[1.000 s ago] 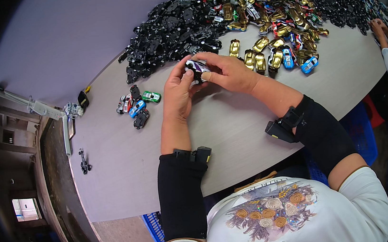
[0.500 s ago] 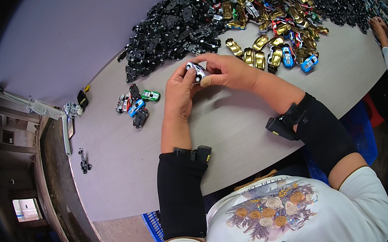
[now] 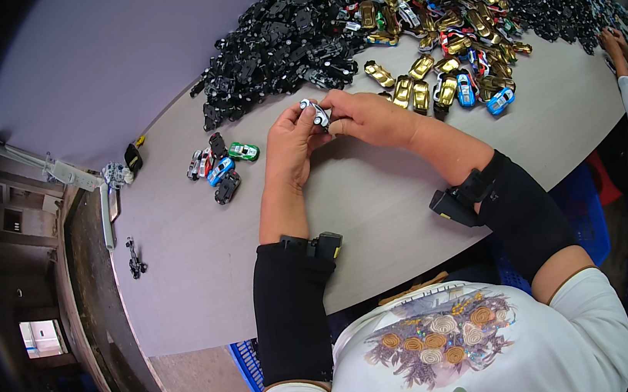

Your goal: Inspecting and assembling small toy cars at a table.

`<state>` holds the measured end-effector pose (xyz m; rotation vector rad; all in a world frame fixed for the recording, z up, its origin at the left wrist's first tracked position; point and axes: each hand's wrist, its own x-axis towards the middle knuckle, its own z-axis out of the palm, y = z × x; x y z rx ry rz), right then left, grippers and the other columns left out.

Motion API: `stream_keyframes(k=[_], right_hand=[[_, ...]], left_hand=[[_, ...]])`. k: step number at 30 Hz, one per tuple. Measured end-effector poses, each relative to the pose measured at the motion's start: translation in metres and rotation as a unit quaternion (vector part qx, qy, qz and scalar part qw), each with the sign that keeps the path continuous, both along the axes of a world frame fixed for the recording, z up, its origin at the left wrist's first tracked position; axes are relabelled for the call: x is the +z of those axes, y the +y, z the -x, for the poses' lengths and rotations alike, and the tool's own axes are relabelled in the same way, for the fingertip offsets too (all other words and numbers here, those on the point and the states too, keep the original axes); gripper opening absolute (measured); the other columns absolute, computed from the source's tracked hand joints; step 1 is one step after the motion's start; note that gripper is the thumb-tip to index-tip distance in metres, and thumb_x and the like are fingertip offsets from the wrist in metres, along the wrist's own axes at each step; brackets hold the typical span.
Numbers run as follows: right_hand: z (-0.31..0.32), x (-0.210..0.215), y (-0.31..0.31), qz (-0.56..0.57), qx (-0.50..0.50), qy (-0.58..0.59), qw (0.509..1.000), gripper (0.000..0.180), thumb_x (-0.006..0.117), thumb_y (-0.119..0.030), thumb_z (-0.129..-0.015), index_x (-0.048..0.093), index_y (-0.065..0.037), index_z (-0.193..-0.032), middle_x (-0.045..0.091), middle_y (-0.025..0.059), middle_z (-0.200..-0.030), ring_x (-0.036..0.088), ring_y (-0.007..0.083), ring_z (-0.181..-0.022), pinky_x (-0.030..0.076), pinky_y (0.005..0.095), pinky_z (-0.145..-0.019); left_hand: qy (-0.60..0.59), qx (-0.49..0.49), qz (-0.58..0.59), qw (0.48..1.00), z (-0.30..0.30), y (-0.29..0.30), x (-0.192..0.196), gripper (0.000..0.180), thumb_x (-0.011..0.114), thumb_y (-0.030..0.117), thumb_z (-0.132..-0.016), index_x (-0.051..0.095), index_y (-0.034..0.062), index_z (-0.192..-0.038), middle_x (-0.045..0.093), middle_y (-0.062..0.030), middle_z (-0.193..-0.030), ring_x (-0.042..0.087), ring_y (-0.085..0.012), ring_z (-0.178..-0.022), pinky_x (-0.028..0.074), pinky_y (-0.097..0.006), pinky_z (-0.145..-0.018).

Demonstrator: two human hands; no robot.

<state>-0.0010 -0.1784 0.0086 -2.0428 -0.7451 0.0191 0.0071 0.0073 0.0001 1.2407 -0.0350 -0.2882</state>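
A small white toy car [image 3: 315, 114] with black wheels is held between my two hands above the table. My left hand [image 3: 290, 138] grips its left side, thumb lying against the car. From the right, the closed fingers and thumb of my right hand [image 3: 364, 116] pinch its other end. Fingers hide part of the car. Left of my hands lies a small group of toy cars: a green one [image 3: 245, 151], a blue one [image 3: 220, 171] and a black one [image 3: 228, 187] among them.
A heap of black car chassis [image 3: 274, 49] stands at the back, beside a pile of gold and coloured car bodies [image 3: 424, 5]. More black parts [image 3: 540, 4] lie farther right, near another person's hands [image 3: 613, 46]. A lone black chassis [image 3: 135, 259] rests near the table's left edge.
My right fingers have drawn in from around the car's far side to its right end. The car has turned slightly in my hands, and both hands remain at the same spot.
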Motion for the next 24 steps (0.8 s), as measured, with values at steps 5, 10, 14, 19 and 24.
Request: stream_keyframes(k=[5, 10, 14, 19, 24], right_hand=[[0.003, 0.002, 0.004, -0.027, 0.002, 0.086, 0.996, 0.023, 0.062, -0.015, -0.089, 0.046, -0.002, -0.098, 0.065, 0.0140, -0.083, 0.065, 0.0257, -0.077, 0.050, 0.0351, -0.070], [0.003, -0.009, 0.009, -0.115, 0.041, 0.125, 0.985, 0.021, 0.062, -0.013, -0.090, 0.048, -0.002, -0.100, 0.066, 0.0124, -0.086, 0.064, 0.0192, -0.077, 0.050, 0.0323, -0.069], [0.006, -0.004, 0.008, -0.132, 0.076, 0.142, 0.978, 0.023, 0.059, -0.007, -0.093, 0.048, -0.001, -0.113, 0.066, 0.0062, -0.092, 0.062, 0.0122, -0.084, 0.050, 0.0264, -0.073], [0.002, -0.005, 0.009, -0.193, 0.053, 0.248, 0.948, 0.024, 0.059, -0.007, -0.093, 0.048, -0.001, -0.114, 0.065, 0.0054, -0.092, 0.061, 0.0111, -0.082, 0.050, 0.0249, -0.073], [-0.004, -0.011, 0.007, -0.221, 0.064, 0.286, 0.930, 0.023, 0.057, -0.007, -0.094, 0.048, 0.000, -0.113, 0.064, 0.0062, -0.094, 0.060, 0.0109, -0.078, 0.050, 0.0253, -0.072]], left_hand=[[0.002, 0.004, -0.018, 1.000, -0.003, 0.000, -0.004, 0.027, 0.065, 0.021, -0.092, 0.053, 0.0018, -0.107, 0.062, -0.0041, -0.083, 0.059, -0.0104, -0.063, 0.048, -0.022, -0.050], [-0.005, 0.029, -0.013, 0.999, 0.002, -0.004, -0.001, 0.028, 0.068, 0.022, -0.090, 0.045, 0.0074, -0.099, 0.059, -0.0039, -0.076, 0.053, -0.0099, -0.051, 0.037, -0.021, -0.038], [-0.046, 0.052, -0.032, 0.997, 0.001, -0.002, -0.003, 0.031, 0.069, 0.022, -0.089, 0.041, 0.0097, -0.096, 0.057, -0.0037, -0.072, 0.049, -0.0091, -0.046, 0.034, -0.022, -0.034], [-0.137, 0.057, -0.176, 0.973, 0.006, -0.009, 0.002, 0.031, 0.067, 0.023, -0.090, 0.040, 0.0089, -0.094, 0.055, -0.0037, -0.070, 0.049, -0.0082, -0.045, 0.036, -0.022, -0.034], [-0.121, 0.078, -0.142, 0.979, 0.009, -0.010, 0.006, 0.030, 0.064, 0.025, -0.092, 0.039, 0.0092, -0.091, 0.054, -0.0030, -0.066, 0.050, -0.0067, -0.043, 0.036, -0.021, -0.033]])
